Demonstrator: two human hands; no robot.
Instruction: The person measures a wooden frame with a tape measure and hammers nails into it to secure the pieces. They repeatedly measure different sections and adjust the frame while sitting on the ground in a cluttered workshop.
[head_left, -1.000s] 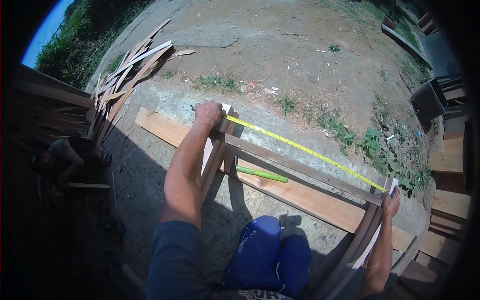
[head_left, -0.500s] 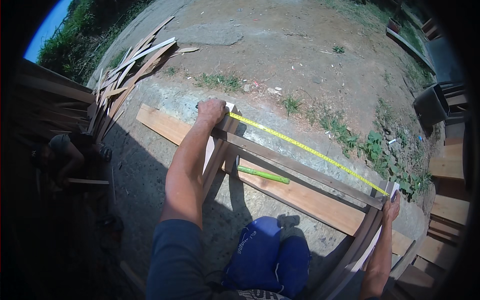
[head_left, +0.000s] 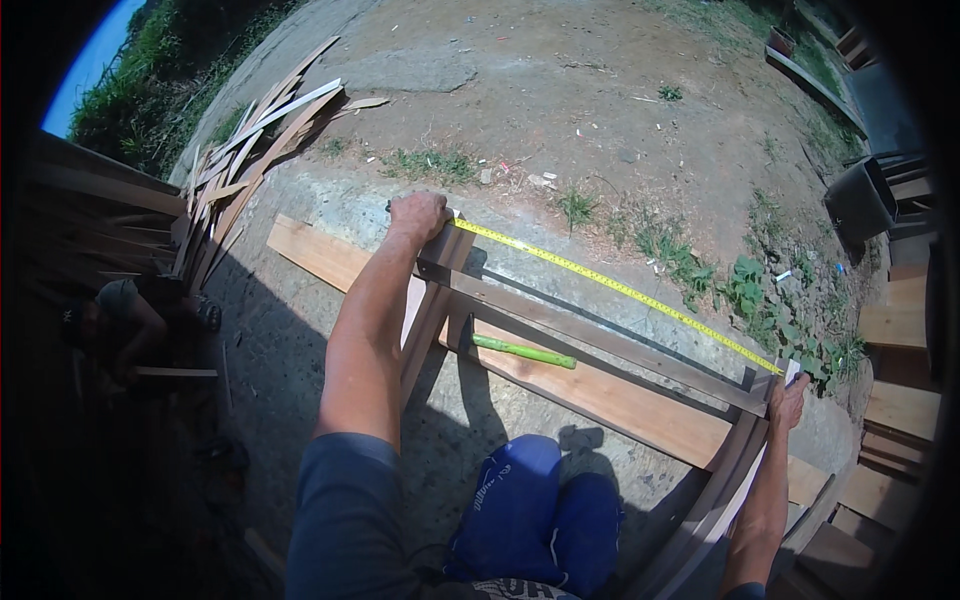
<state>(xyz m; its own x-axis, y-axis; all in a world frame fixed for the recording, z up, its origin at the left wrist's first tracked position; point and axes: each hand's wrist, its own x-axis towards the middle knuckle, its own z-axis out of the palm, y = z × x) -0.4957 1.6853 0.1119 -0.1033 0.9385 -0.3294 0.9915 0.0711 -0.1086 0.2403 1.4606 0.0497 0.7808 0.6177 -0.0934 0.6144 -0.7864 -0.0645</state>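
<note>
The left hand [head_left: 418, 214] closes on the yellow measuring tape [head_left: 600, 278] at the top of the left post [head_left: 437, 300], its exact grip hidden. Likely light, springy and best held by its ends, the tape stretches beyond the wooden rail [head_left: 600, 336], with room over the dirt ground [head_left: 560, 110], to the right post [head_left: 735, 445], whose end the right hand [head_left: 788, 402] grips.

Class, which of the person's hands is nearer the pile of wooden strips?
Left. The left hand is to the right of the pile of wooden strips; the right hand is much farther right.
</note>
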